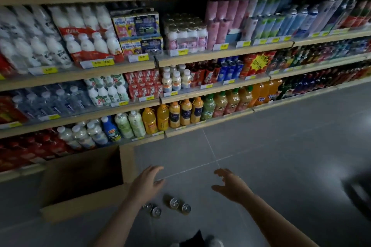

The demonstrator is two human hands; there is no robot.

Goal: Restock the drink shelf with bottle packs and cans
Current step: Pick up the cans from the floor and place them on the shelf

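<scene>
At the bottom centre of the frame both your arms reach forward and down, and neither hand has hold of anything: your left hand (147,181) hangs with its fingers loosely spread, and your right hand (228,185) is spread wider, fingers apart and slightly bent. Just below and between them, four cans (167,207) stand upright on the grey floor (261,146); two of them sit right under your left wrist, the other two a little to the right, nearer the gap between your hands than to your right hand. These cans are plainly not yet shelved, so that part of the job is left. To the left of your left hand an open cardboard box (80,182) stands against the base of the shelves; its inside is dark and you cannot tell what it contains. Beyond that, across the upper half of the frame, the drink shelf (200,60) looks mostly full: bottle packs (90,34) on the upper left, juice bottles (180,114) low in the centre. I judge the restocking well along, with the floor cans next to be picked up.
</scene>
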